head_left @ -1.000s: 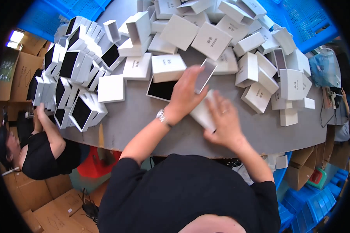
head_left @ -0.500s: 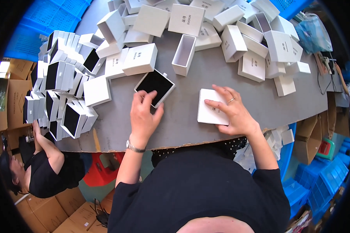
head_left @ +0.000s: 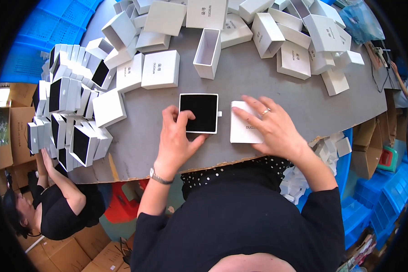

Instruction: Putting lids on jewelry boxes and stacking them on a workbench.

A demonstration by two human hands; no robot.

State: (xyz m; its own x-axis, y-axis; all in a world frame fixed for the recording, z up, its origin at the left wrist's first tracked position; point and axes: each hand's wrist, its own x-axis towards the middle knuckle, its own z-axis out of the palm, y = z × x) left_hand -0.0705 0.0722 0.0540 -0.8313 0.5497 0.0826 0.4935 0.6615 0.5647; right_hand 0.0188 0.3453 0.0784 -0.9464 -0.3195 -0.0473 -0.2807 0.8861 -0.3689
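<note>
A white box tray with a black foam insert [head_left: 205, 111] lies squared up on the table in front of me, a small pull tab on its right side. My left hand [head_left: 177, 138] is closed on its lower left corner, the thumb along the near edge and a finger over the black insert. Just right of the tab, separated by a narrow gap, sits a white box sleeve [head_left: 240, 129] with dark print. My right hand [head_left: 276, 129] grips that sleeve, fingers over its top and thumb at the near side; a ring shows on one finger.
Several black-lined trays [head_left: 84, 140] stand stacked at the left. White sleeves [head_left: 161, 68] are heaped along the far side of the grey table [head_left: 167, 156]. A co-worker [head_left: 61, 204] reaches toward the trays. Blue crates [head_left: 385, 195] and cartons [head_left: 367, 149] stand at the right.
My left hand has drawn the tray nearer and to the right, turning it from a slant to square beside the sleeve. My right hand stays on the sleeve.
</note>
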